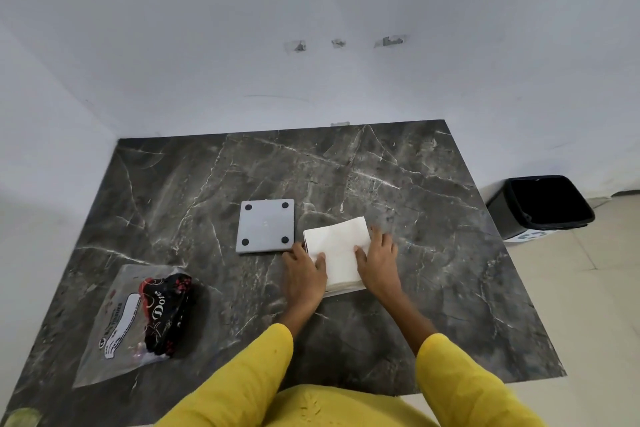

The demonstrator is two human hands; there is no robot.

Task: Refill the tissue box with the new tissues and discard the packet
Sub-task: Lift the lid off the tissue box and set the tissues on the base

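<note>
A stack of white tissues (337, 246) lies on the dark marble table (433, 218), a little right of centre. My left hand (304, 274) rests on its near left corner, thumb on top. My right hand (379, 258) lies flat on its right side, fingers spread. A thin red-dark edge shows at the stack's left side; I cannot tell whether a box is under it. A grey square lid or base (266, 225) with four black feet lies just left of the stack. The emptied packet (138, 315), clear plastic with a black and red printed part, lies at the near left.
A black waste bin (543, 204) stands on the tiled floor beyond the table's right edge. A white wall runs behind and along the left of the table. My yellow sleeves (263, 374) cover both forearms at the near edge.
</note>
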